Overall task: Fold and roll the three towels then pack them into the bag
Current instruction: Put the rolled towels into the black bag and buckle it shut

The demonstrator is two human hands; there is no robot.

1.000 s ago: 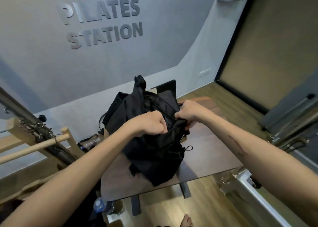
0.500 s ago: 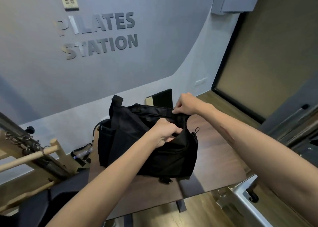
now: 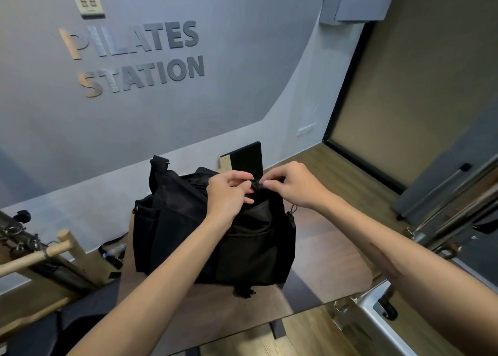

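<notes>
A black bag [image 3: 188, 234] stands upright on a small brown table [image 3: 331, 253]. My left hand [image 3: 226, 194] and my right hand [image 3: 293, 185] meet at the bag's top edge, right of its middle. Both pinch the black fabric there between thumb and fingers. A strap [image 3: 159, 167] sticks up at the bag's back left corner. No towel shows; the bag's inside is hidden.
A grey wall with the raised letters PILATES STATION [image 3: 137, 59] rises behind the table. Wooden bars and metal frame parts [image 3: 40, 250] stand at the left. A metal frame with a wheel [image 3: 382, 307] sits at the right. A black board [image 3: 248, 157] leans behind the bag.
The bag has turned from tilted to standing upright. My left hand has risen from the bag's front to its top edge, where both hands now pinch the fabric close together.
</notes>
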